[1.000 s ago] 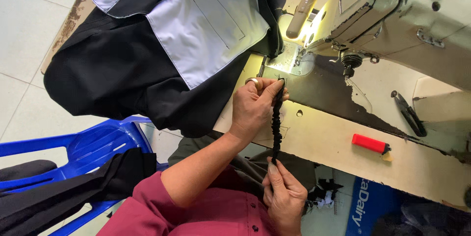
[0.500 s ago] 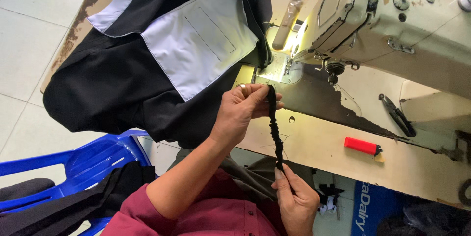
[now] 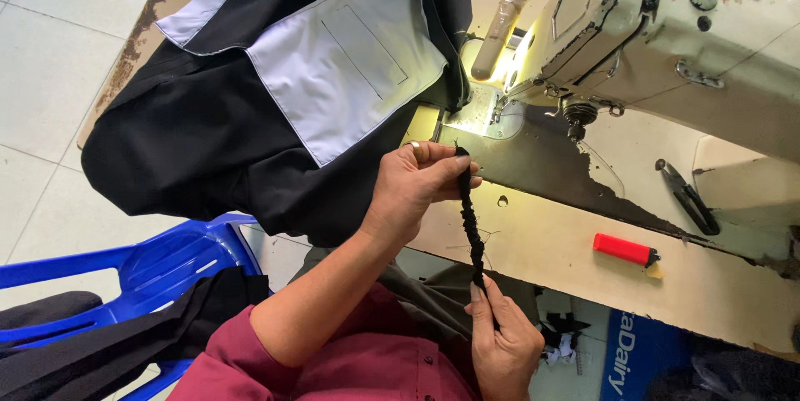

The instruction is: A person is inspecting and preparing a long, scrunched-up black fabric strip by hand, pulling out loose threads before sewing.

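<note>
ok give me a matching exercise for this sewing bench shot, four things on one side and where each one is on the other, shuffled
Things:
1. black cord
2. red lighter
3. black and grey garment
4. blue plastic chair

Places:
A. on the floor beside the table, dark cloth draped over it
B. stretched between the left hand and right hand
C. lying on the table, below the sewing machine
D. spread over the table's left end

Pairs: 1-B, 2-C, 3-D, 4-A

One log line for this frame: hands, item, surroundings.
left hand: pinches black cord top | right hand: grips its bottom | cord: taut, before sewing machine
</note>
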